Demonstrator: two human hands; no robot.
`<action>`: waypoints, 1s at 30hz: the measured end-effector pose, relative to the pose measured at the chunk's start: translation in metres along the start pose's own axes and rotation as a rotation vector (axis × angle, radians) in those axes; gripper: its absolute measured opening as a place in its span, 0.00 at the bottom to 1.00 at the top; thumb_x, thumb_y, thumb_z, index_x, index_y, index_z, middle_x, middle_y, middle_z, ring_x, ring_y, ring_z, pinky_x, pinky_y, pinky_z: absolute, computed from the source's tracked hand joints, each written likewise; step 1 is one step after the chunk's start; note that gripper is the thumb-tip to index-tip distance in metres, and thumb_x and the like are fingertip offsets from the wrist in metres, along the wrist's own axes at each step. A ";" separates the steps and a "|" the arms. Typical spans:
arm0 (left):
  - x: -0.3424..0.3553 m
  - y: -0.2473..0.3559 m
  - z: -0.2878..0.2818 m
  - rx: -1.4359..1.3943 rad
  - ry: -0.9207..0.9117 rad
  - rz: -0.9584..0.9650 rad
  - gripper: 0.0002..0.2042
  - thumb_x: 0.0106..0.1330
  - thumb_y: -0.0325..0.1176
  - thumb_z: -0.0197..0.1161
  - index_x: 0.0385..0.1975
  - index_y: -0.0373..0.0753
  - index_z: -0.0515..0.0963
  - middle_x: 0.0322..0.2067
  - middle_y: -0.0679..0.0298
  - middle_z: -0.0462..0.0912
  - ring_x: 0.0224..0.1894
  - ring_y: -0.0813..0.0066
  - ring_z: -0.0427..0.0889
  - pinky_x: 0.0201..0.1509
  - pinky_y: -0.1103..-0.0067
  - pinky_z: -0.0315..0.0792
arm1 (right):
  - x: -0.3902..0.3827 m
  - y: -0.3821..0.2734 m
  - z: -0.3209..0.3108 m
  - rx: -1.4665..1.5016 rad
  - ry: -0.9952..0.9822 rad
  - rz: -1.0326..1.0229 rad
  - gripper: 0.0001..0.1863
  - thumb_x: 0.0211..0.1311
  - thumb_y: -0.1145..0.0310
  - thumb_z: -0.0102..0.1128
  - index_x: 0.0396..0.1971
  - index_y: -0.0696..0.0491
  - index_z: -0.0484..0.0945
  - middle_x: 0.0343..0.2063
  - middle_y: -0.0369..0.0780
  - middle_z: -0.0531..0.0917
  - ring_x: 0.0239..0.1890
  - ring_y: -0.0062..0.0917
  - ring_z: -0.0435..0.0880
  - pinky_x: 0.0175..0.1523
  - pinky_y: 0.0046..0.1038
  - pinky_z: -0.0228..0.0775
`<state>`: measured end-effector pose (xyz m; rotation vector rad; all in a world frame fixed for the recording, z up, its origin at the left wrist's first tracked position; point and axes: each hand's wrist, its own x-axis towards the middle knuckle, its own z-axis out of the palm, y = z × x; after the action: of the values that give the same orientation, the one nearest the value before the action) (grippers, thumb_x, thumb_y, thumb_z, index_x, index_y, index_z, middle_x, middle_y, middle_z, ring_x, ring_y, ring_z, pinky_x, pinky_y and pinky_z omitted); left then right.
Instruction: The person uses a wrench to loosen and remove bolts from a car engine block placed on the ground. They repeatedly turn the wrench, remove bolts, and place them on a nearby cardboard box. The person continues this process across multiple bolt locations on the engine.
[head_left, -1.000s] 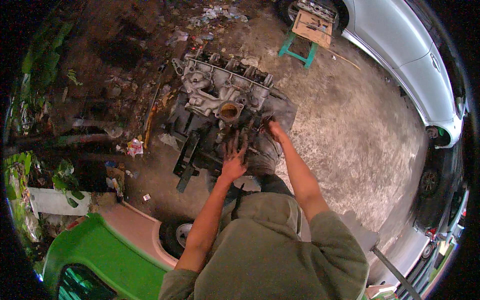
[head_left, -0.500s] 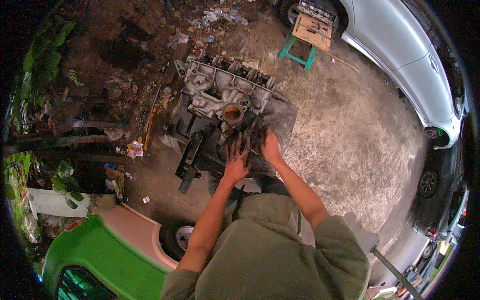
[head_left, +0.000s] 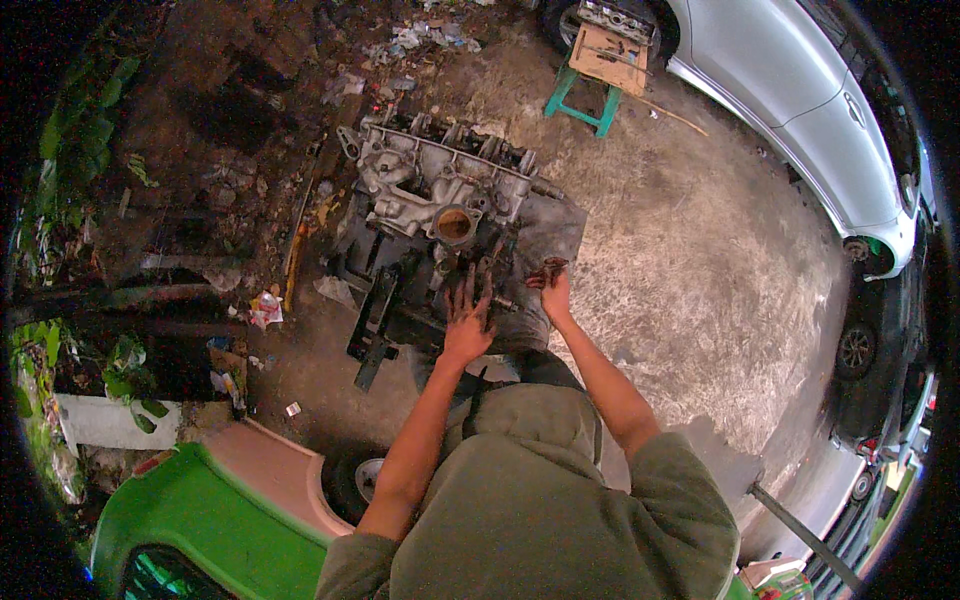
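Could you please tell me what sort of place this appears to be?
Probably a car-repair yard: a grimy engine is being handled, a silver car stands nearby, and a green vehicle has a pinkish panel.

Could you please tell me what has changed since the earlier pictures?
The right hand has drawn back toward the person and slightly rightward; whether it holds anything is unclear. The left hand stays, fingers spread, at the near side of the engine assembly, which has not visibly moved.
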<state>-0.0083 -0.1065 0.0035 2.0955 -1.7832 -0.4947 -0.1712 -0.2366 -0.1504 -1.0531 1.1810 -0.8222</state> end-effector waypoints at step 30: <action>-0.002 -0.006 0.003 -0.021 -0.039 -0.014 0.47 0.51 0.37 0.66 0.71 0.53 0.45 0.71 0.56 0.39 0.70 0.46 0.47 0.71 0.51 0.36 | 0.072 -0.046 0.025 0.160 -0.235 0.306 0.09 0.66 0.71 0.46 0.41 0.60 0.69 0.28 0.46 0.79 0.30 0.36 0.83 0.32 0.36 0.77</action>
<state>-0.0050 -0.1043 -0.0019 2.0995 -1.7776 -0.5595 -0.1307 -0.3123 -0.1284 -0.7896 1.0257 -0.5279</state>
